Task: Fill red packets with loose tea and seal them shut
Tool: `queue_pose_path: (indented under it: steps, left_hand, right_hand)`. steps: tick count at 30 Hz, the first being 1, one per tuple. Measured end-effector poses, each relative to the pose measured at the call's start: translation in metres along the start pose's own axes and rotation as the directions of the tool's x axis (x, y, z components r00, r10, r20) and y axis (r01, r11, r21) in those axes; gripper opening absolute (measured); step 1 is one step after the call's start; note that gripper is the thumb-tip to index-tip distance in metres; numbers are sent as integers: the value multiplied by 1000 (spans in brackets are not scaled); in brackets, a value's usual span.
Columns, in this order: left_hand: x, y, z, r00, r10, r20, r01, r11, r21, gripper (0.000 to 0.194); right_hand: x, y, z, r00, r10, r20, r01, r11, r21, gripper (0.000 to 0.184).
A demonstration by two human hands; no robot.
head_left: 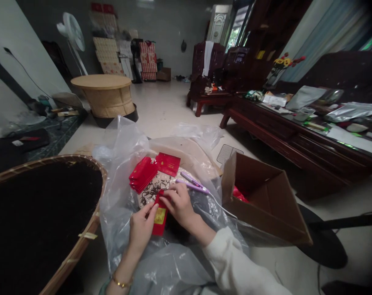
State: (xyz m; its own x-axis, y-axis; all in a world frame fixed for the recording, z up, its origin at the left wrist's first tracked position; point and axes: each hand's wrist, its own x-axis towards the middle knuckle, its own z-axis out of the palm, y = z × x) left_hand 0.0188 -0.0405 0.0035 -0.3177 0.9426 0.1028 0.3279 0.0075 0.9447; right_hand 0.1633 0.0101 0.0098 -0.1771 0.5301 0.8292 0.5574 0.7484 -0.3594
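Note:
Between my hands is a red packet [159, 228] with a yellow label. My left hand [142, 225] pinches its left edge with thumb and fingers. The fingers of my right hand [179, 203] are closed at its upper end. Just beyond lies a pale surface strewn with dark curled tea leaves [152, 190]. A stack of red packets [143, 174] rests behind them, with another flat red packet [168, 164] to its right. To the right of my right hand lies a purple hair straightener [193, 183], its jaws apart and a white cord trailing from it.
Clear plastic sheeting [121, 143] surrounds the work area. At left stands a wide woven basket [104, 176] full of dark leaves. An open cardboard box [266, 221] is at right, with something red inside. Beyond are a round stool [107, 98], a fan [73, 32] and a low wooden table [266, 123].

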Motion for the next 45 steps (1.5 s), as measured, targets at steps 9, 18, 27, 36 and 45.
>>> queue_pose_path:
  steps: [9,18,27,36,45]
  left_hand:
    - [3,-10,-5,990,133,36,-137,980,142,40]
    - [4,-10,-4,986,159,52,-165,976,144,38]
    - [3,-9,-7,948,306,-84,-290,944,160,32]
    - [3,-6,-5,916,398,-50,-386,908,165,29]
    - [13,-11,-13,961,276,31,-278,955,104,30]
  right_hand:
    - [7,7,-12,980,-41,197,-20,954,298,7]
    - [5,5,-14,952,194,237,-277,876,394,17]
    - [-2,-6,-21,871,397,291,-491,736,465,19]
    - [-4,-1,-7,787,533,311,-611,609,506,24]
    - [0,16,-16,702,478,529,-711,513,480,32]
